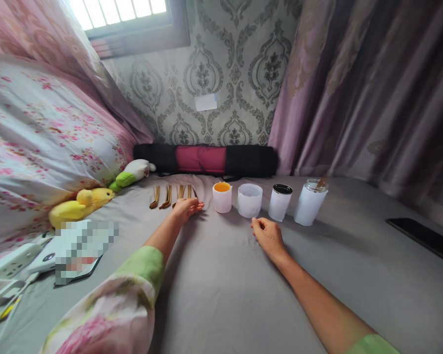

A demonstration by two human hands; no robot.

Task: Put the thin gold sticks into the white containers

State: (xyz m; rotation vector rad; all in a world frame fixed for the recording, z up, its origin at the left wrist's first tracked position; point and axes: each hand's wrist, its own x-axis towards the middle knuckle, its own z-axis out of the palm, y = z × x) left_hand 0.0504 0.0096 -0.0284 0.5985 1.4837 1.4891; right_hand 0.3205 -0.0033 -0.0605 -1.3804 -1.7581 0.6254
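My left hand [187, 209] reaches over the bed by the right end of a row of thin brown bent strips in small bundles [166, 197]. Its fingers are stretched out with the palm partly turned up, and it covers part of the row. Just in front of the white containers, my right hand [268, 236] is closed with fingers curled; whatever it may hold is hidden. The containers stand in a line: a white cup with an orange inside [222, 200], a wide whitish tub [250, 202], a white-wrapped cup with a dark inside [279, 205], and a white-wrapped glass jar [310, 205] with something brown inside.
A rolled black and maroon bundle [201, 160] lies along the wall. Plush toys [81, 204], a power strip [13, 263] with cables and a partly blurred flat object [84, 253] are on the left. A black phone-like slab [424, 238] lies at right on the grey sheet [221, 295].
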